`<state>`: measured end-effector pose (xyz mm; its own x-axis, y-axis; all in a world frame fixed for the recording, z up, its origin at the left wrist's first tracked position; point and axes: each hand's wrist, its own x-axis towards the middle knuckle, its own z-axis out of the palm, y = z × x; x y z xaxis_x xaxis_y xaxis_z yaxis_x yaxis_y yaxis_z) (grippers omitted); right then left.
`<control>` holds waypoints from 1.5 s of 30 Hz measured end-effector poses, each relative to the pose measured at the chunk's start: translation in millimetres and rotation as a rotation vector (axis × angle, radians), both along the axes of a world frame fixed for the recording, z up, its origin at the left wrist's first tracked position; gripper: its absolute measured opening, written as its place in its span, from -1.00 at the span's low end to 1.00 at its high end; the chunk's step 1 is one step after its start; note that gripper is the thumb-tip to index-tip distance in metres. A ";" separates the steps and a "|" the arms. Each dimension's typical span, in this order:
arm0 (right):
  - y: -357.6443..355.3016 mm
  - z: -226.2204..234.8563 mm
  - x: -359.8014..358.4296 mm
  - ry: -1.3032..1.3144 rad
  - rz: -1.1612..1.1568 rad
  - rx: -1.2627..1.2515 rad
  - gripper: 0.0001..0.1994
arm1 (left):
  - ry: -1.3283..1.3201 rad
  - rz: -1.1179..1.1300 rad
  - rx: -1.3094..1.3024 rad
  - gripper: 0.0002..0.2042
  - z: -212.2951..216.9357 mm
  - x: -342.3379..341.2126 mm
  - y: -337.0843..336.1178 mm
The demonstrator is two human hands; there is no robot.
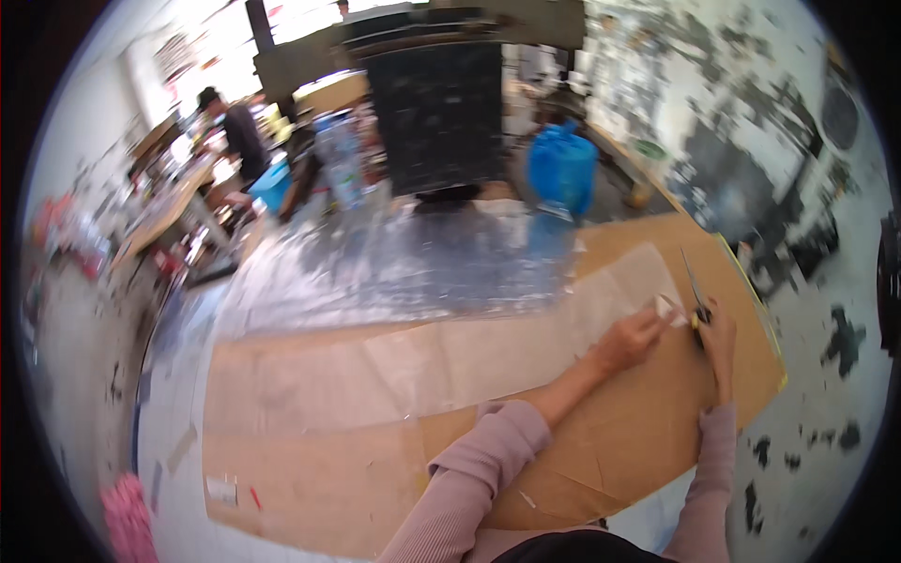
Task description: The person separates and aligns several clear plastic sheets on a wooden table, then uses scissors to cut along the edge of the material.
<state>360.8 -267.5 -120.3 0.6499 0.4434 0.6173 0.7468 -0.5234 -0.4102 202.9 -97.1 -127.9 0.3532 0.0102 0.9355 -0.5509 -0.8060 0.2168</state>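
Observation:
My left hand [631,342] pinches the edge of a small white folded piece [667,308], which could be cloth or paper. Just to the right, my right hand [720,342] is closed around the dark and yellow handles of a pair of scissors [694,286]. The blades point away from me and look nearly closed. Under both hands spreads brown cardboard [582,441] covering the table. A long, pale, see-through sheet [488,361] lies across it, its right end close to my left hand.
Shiny clear plastic [394,272] covers the table's far part, before a black upright panel [436,117]. A tied blue bag [561,169] and a large clear bottle [340,164] stand beside the panel. A small red object [255,497] lies front left. Another person [242,141] stands far left.

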 end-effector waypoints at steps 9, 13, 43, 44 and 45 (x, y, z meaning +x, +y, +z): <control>10.1 37.9 -85.9 -0.032 0.089 0.127 -0.59 | 0.080 -0.100 -0.299 -0.42 12.0 -23.3 -42.3; 12.4 40.7 -100.7 0.981 0.575 0.337 -0.60 | 0.284 -0.180 -0.486 -0.42 9.6 -37.6 -55.9; -97.0 30.8 144.7 0.504 -0.162 0.077 -0.71 | 0.534 0.829 0.737 -0.64 30.1 -370.1 95.5; -93.6 31.2 140.3 0.398 -0.330 -0.194 -0.73 | 0.538 0.827 0.738 -0.64 26.3 -365.0 90.6; -56.2 37.1 89.1 0.199 -0.662 -0.477 -0.74 | 0.599 0.743 0.679 -0.62 20.8 -359.7 85.5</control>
